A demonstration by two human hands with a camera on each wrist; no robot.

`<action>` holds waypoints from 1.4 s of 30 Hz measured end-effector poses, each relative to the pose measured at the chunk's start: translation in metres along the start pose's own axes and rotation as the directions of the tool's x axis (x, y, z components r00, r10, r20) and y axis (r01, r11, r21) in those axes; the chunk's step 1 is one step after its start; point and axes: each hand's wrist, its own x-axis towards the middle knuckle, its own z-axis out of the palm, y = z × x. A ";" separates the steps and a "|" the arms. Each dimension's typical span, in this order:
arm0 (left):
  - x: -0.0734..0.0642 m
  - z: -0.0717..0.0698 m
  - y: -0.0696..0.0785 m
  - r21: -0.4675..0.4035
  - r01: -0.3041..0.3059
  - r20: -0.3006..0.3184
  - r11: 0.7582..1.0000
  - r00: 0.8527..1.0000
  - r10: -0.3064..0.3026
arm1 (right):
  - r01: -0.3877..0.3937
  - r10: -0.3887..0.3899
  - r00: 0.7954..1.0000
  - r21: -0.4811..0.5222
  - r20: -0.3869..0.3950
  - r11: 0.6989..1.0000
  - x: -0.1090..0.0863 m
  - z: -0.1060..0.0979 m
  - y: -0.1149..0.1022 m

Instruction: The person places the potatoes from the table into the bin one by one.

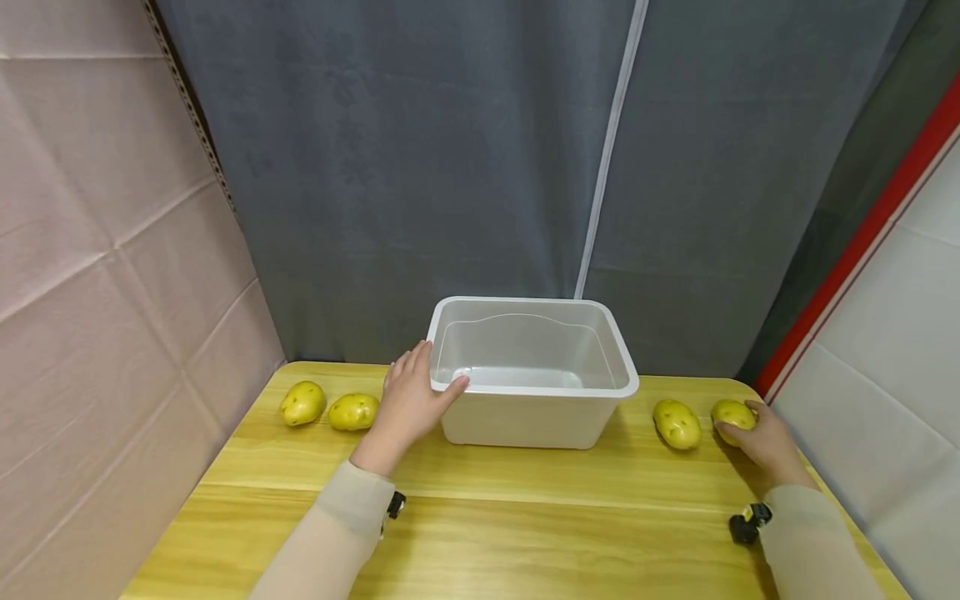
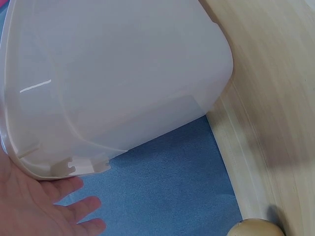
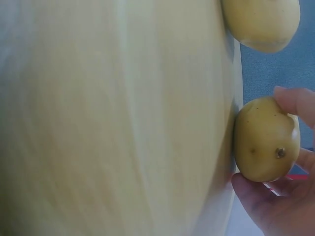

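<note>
Grey curtain (image 1: pixel 450 167) at back, white strip (image 1: pixel 615 125) running down it. Pinkish cloth (image 1: pixel 90 250) on the left, white panel (image 1: pixel 900 350) with a red edge (image 1: pixel 862 242) on the right. Wood counter (image 1: pixel 555 533) in front. White bin (image 1: pixel 525 421) stands upright on the counter near the back edge, inside bare.

Two pale sleeves (image 1: pixel 330 533) reach in from below. Left hand (image 1: pixel 411 398) is on the bin's near left corner: thumb over the front rim, other fingers (image 2: pixel 83 207) along the left side, fairly straight and a bit spread, no potato in them.

Right hand (image 1: pixel 767 446) is at the counter's right end, fingers (image 3: pixel 248 189) curled round the right outer potato (image 3: pixel 263 142), open only as far as its width. Thumb (image 3: pixel 295 101) on the side facing the next potato, another finger on the opposite side, so it sits between them; its near face shows bare. Can't tell if it's clear of the counter.

Right inner potato (image 1: pixel 677 423) lies just left of the held one, apart from the fingers, between it and the bin. Left inner potato (image 1: pixel 353 412) lies near the left hand, apart from its fingers; left outer potato (image 1: pixel 302 403) is farther left, near the inner one.

Smallest: black gadget (image 1: pixel 745 527) at the right wrist, another at the left.
</note>
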 end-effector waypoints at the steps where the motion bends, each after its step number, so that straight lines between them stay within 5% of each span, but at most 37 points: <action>1: 0.000 0.000 0.000 0.001 0.000 0.000 1.000 1.000 0.000 | 0.000 0.000 1.000 -0.001 0.001 1.000 0.000 0.000 0.000; 42: 0.000 0.005 -0.004 -0.011 -0.004 -0.012 1.000 1.000 0.004 | 0.007 -0.006 1.000 0.015 -0.021 1.000 -0.017 0.000 0.009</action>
